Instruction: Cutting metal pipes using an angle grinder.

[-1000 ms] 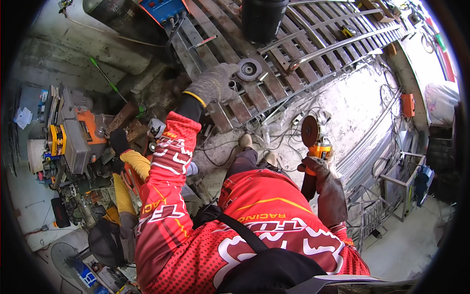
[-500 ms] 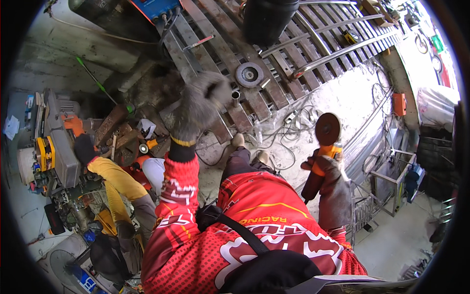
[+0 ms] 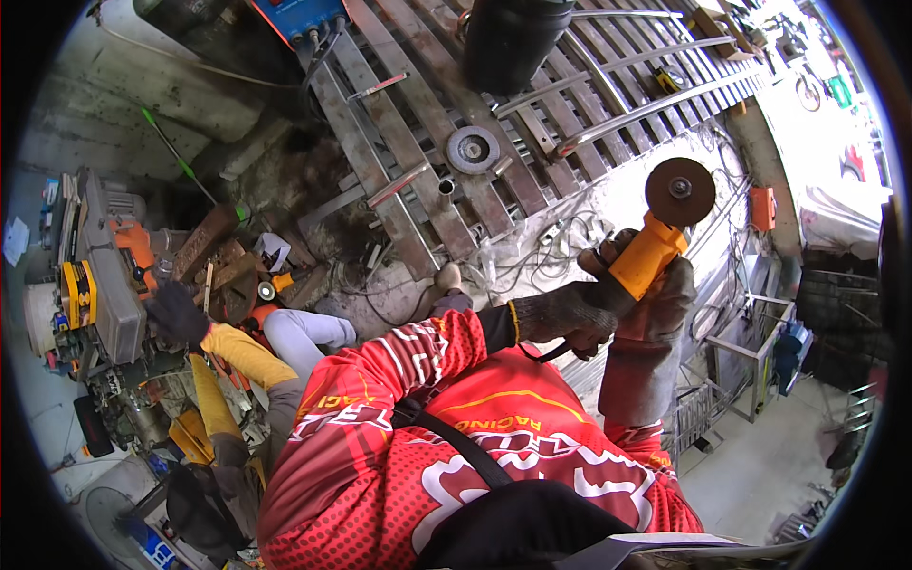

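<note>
An angle grinder (image 3: 650,255) with an orange head and a brown cutting disc (image 3: 680,192) is held in front of my right side, disc pointing up and away. My right hand (image 3: 665,299), in a long leather glove, is wrapped around its body near the head. At the dark rear end, by the cord (image 3: 551,353), my left hand (image 3: 565,315) in a dark knit glove closes on the grinder. Part of the body is hidden by both gloves.
Ahead lies a slatted metal rack (image 3: 494,204) bearing a grey grinding disc (image 3: 472,150), a dark cylinder (image 3: 513,47) and bent tubes (image 3: 655,112). Cables (image 3: 560,249) cross the floor. At left another person's gloved hand (image 3: 178,313) is near a machine. A metal frame (image 3: 750,347) stands at right.
My left hand has come from over the rack back to the grinder's rear and closed on it. The grinder has risen slightly and turned, its disc now farther right.
</note>
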A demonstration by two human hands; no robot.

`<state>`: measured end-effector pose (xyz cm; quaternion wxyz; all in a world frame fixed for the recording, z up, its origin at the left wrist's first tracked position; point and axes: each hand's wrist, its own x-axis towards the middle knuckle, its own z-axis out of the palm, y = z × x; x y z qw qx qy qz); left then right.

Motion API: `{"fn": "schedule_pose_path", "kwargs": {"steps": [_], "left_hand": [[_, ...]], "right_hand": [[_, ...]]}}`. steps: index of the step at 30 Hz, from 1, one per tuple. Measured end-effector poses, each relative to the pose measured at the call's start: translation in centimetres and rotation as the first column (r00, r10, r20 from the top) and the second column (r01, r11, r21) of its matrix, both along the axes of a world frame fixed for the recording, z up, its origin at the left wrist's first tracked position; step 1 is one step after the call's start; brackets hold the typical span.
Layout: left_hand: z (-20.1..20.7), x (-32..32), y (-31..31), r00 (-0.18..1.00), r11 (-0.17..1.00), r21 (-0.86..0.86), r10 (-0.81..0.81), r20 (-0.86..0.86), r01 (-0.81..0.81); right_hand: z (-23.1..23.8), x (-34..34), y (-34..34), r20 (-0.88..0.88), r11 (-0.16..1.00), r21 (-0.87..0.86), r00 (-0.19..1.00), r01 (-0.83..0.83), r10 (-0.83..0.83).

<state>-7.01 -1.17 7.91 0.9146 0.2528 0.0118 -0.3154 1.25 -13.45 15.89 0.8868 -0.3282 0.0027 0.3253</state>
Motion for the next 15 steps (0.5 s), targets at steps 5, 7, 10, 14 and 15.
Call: {"fn": "schedule_pose_path", "kwargs": {"steps": [5, 7, 10, 14, 15], "left_hand": [[0.0, -1.6, 0.6, 0.997, 0.995, -0.059, 0.077, 0.02, -0.076], [-1.6, -1.9, 0.7, 0.996, 0.994, -0.081, 0.073, 0.059, -0.068], [-1.5, -2.5, 0.9, 0.98, 0.98, -0.005, 0.199, 0.01, -0.199], [-1.4, -1.6, 0.1, 0.882, 0.791, 0.396, 0.45, 0.141, -0.467], [-1.3, -0.8, 0.3, 0.846, 0.759, 0.376, 0.46, 0.268, -0.532]], "right_hand": [[-1.2, -0.3, 0.3, -0.02, 0.999, -0.021, 0.999, -0.027, 0.026], [-0.6, 0.0, 1.6, 0.018, 0.991, -0.007, 0.991, -0.134, 0.134], [-0.9, 0.1, 3.5, 0.015, 0.988, -0.037, 0.988, -0.15, 0.151], [-1.2, 0.3, 4.7, 0.162, 0.942, -0.288, 0.961, -0.172, 0.225], [-2.9, 0.5, 4.8, 0.213, 0.902, -0.42, 0.955, -0.102, 0.207]]}}
